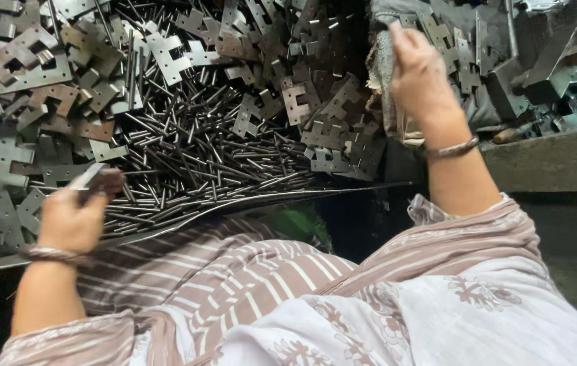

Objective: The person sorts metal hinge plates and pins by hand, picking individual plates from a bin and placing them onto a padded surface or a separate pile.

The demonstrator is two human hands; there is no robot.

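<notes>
Left grip (75, 213) pinches a small flat grey metal plate (88, 177).

Dim workshop, dark metal tray edge (248, 200), grey concrete ledge (553, 159)

The left hand (71, 217) covers most of the small metal plate (88, 177) it pinches. Fingertips of the right hand (421, 74) vanish behind a frayed cloth (387, 102). Beyond it, dark machine parts (560, 68) blur, cut by the edge.
</notes>
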